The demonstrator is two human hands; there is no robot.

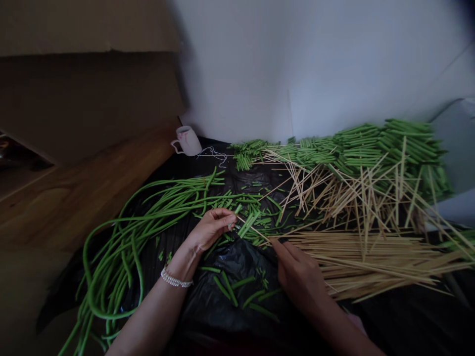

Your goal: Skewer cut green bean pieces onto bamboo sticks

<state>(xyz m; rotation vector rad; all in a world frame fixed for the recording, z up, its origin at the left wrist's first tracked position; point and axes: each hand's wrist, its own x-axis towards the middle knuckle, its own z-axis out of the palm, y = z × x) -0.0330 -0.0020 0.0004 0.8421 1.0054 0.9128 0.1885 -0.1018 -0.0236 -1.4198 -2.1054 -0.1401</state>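
The left hand pinches a cut bean mid-frame; the right hand, fingers closed, holds a thin skewer reaching it. Long beans sprawl left, skewered beans line the upper right, loose skewers lie lower right, a mug upper left of centre.

Wears a bracelet on the left wrist: small, round, whitish beads, pearl-like, strung close together, apparently in two rows, lying snug. Bares both forearms, left and right, as well as the left hand and right hand. Tapers from fuller forearms to slim wrists, with slender fingers.
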